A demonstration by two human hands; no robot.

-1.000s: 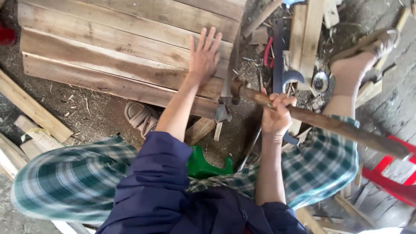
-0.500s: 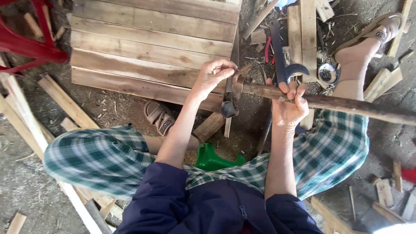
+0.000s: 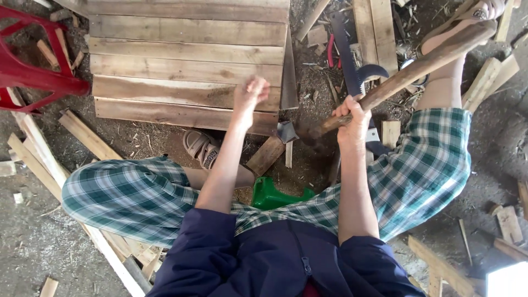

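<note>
Since a moment ago, the hammer's handle has tipped upward and its metal head has dropped lower. Right hand [image 3: 352,118] keeps a closed grip on the wooden hammer [image 3: 385,91], whose head sits beside the plank panel's [image 3: 187,60] near corner. Left hand [image 3: 250,94], blurred, is curled loosely above the panel's lowest board, holding nothing I can make out. A saw [image 3: 352,66] lies behind the handle.

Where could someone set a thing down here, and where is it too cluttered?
The plank panel is bare on top, between the red plastic stool and the saw. Bare ground lies at lower left beside the checked trouser leg. It is crowded around the hatchet in the right hand, amid saw, offcuts and chips.
</note>
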